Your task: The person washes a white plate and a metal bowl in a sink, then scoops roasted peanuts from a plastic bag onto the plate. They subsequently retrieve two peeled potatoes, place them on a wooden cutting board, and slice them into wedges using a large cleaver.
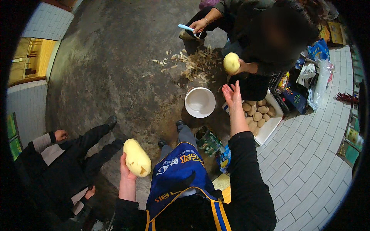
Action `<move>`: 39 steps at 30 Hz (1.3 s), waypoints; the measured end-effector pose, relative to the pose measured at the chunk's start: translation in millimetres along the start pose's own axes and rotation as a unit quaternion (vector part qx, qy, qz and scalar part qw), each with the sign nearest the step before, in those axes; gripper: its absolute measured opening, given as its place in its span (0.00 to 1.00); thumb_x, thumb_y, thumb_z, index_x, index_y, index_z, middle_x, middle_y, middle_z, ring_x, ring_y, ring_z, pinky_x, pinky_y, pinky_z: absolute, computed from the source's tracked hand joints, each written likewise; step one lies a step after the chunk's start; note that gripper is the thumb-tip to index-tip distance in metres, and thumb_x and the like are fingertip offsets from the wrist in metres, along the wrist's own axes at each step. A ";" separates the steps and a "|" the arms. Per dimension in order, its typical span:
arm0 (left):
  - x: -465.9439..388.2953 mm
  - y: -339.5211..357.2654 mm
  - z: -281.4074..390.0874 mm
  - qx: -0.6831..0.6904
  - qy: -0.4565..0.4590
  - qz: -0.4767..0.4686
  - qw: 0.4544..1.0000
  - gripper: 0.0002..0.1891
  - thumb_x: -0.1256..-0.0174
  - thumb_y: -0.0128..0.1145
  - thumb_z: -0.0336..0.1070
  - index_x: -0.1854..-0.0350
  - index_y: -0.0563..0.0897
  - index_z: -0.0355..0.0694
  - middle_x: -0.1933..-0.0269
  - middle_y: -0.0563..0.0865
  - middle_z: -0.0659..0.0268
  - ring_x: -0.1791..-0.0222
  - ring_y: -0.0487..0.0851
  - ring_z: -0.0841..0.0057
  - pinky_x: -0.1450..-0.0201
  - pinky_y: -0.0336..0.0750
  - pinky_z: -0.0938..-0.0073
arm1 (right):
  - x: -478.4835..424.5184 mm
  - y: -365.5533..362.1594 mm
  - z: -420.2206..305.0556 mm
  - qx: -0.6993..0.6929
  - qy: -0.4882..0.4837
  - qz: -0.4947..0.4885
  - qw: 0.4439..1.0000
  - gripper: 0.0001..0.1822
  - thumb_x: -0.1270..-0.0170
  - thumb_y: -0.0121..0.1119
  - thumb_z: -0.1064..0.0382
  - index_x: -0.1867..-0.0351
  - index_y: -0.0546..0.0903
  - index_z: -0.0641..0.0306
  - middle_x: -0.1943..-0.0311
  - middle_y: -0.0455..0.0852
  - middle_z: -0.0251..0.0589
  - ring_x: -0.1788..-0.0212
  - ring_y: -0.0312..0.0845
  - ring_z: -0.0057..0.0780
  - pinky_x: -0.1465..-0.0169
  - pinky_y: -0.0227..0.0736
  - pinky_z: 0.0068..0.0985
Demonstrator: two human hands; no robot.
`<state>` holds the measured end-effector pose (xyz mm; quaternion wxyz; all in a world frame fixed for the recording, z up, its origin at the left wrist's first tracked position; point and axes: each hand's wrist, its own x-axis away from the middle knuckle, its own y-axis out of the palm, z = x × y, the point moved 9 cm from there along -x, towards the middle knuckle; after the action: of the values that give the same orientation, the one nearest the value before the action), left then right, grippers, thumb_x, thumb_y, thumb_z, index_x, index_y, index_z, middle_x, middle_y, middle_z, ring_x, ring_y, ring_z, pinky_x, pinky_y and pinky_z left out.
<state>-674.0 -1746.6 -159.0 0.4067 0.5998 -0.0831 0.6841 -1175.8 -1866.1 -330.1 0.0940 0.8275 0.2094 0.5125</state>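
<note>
My left hand (127,170) holds a large peeled potato (136,154), pale yellow with a few brown spots. On the other side, my right hand (232,95) is held out, fingers apart and nothing in it. It is above the near side of a white foam box (274,119) of unpeeled potatoes (257,115). Just beyond my fingertips, a co-worker's hand (244,68) grips another peeled potato (231,63). The co-worker's other hand (199,26) has a light-blue-handled peeler (186,27). A white bucket (200,99) stands on the floor before me.
Potato peelings (199,63) lie scattered on the dark concrete floor (115,63). A second person (52,173) in dark clothes is at my left. Bags and bottles (297,83) crowd the right, by a white tiled wall (306,144). Plastic packaging (212,144) lies near my feet.
</note>
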 end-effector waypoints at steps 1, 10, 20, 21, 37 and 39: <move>-1.4 -0.8 -0.1 -0.003 -0.001 0.004 1.000 0.28 0.43 0.54 0.50 0.42 0.69 0.41 0.47 0.77 0.59 0.48 0.76 0.62 0.45 0.70 0.58 | -0.2 -1.2 0.4 -0.032 -0.001 0.026 0.999 0.36 0.45 0.59 0.45 0.42 0.60 0.67 0.46 0.65 0.58 0.48 0.69 0.42 0.48 0.71 0.36; -23.5 -16.6 -14.6 -0.013 -0.042 -0.023 0.999 0.30 0.45 0.56 0.49 0.42 0.68 0.39 0.45 0.75 0.56 0.48 0.75 0.60 0.45 0.70 0.56 | 28.1 -21.1 66.6 -0.181 0.008 -0.131 0.975 0.46 0.50 0.38 0.23 0.35 0.55 0.50 0.37 0.60 0.43 0.39 0.60 0.47 0.43 0.61 0.51; -73.9 -7.0 -64.0 -0.073 -0.154 -0.160 0.972 0.39 0.54 0.64 0.46 0.40 0.64 0.35 0.43 0.72 0.49 0.48 0.75 0.59 0.46 0.72 0.60 | 38.2 -90.4 130.5 -0.318 0.033 -0.364 0.875 0.55 0.62 0.64 0.34 0.35 0.51 0.58 0.37 0.57 0.45 0.39 0.56 0.57 0.46 0.66 0.51; -75.1 -9.5 -68.3 -0.074 -0.164 -0.169 0.969 0.39 0.55 0.65 0.45 0.39 0.63 0.35 0.43 0.72 0.49 0.48 0.75 0.59 0.46 0.72 0.61 | 50.8 -91.1 130.5 -0.324 0.041 -0.406 0.854 0.54 0.59 0.63 0.36 0.34 0.49 0.55 0.36 0.54 0.45 0.38 0.55 0.57 0.46 0.65 0.52; 127.9 -145.6 0.2 0.146 0.020 -0.282 0.948 0.43 0.58 0.65 0.53 0.39 0.62 0.38 0.44 0.71 0.49 0.49 0.75 0.55 0.53 0.76 0.53 | 304.4 -66.0 329.9 0.127 0.411 -0.472 0.769 0.35 0.56 0.60 0.35 0.52 0.71 0.57 0.54 0.74 0.48 0.53 0.72 0.47 0.54 0.72 0.43; 150.6 -193.6 8.5 0.208 0.092 -0.313 0.922 0.42 0.54 0.62 0.54 0.38 0.61 0.37 0.45 0.71 0.49 0.48 0.74 0.55 0.51 0.75 0.54 | 350.1 -48.2 370.5 0.214 0.449 -0.483 0.721 0.36 0.57 0.59 0.35 0.52 0.71 0.58 0.54 0.75 0.49 0.52 0.73 0.46 0.52 0.72 0.44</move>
<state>-533.0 -1556.0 -95.4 0.4724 0.6002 0.2909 0.5761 -723.5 -1646.0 -234.2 0.0445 0.2856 0.7022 0.6507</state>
